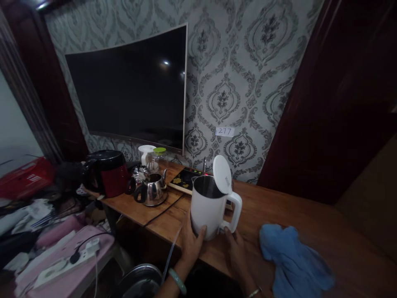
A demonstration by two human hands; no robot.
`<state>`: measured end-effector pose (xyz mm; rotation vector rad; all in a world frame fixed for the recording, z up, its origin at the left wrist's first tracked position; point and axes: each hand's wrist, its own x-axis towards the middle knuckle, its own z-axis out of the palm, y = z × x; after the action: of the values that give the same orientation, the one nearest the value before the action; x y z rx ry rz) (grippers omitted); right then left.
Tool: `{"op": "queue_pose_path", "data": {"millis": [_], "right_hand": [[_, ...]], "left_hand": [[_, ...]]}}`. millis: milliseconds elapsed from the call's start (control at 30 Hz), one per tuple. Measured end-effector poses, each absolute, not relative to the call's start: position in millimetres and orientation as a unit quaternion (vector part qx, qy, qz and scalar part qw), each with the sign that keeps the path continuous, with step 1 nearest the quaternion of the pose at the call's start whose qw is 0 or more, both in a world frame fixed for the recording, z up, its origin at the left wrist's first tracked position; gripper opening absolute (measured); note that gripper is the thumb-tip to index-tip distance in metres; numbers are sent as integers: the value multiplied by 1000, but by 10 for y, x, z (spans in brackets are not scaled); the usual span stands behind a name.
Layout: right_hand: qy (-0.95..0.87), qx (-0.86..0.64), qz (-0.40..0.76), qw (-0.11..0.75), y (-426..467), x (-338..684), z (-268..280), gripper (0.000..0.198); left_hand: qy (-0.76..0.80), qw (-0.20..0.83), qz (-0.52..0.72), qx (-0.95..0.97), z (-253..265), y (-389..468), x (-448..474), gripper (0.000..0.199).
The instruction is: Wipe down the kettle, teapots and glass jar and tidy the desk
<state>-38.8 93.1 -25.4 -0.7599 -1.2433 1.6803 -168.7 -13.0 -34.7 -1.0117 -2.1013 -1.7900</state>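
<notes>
A white electric kettle [206, 211] is held up over the front of the wooden table, its white lid [222, 174] tilted open and its grey metal inside showing. My left hand [191, 238] is closed around the kettle's lower left side, thumb across the front. At the bottom of the handle [237, 211], my right hand [235, 246] grips the lower right side. Behind the kettle is a black induction cooktop [182, 180] with a small metal spout [204, 165] standing at it. A shiny steel teapot [155, 192] without a lid stands to the left.
A blue cloth [293, 260] lies crumpled on the wooden table [263, 198] at right. Left are a red and black kettle [113, 174] and a green-lidded jar [160, 155]. Below are a metal basin [141, 273] and a power strip [62, 269] on a pink stool [104, 242].
</notes>
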Motion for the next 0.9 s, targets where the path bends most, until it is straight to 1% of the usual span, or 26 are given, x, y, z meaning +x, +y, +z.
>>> {"op": "queue_pose_path", "data": {"millis": [267,467,733,900], "right_hand": [[-483,-289,703,435,881,-380,-222,56],[-485,-295,697,438,926,-390,-299,57],[-501,-300,683,439,867,-372,-149,56],[-494,-298,684,446,869,-379,-179,58]], "left_hand": [[-711,105,-607,-340,-378,-122,-1713,74],[-712,104,-606,-340,-341,-141,-1704,75],[-712,79,-611,-336,-309,-149,-1699,77],[-714,81,-609,-336,-289,-162,-1696,77]]}}
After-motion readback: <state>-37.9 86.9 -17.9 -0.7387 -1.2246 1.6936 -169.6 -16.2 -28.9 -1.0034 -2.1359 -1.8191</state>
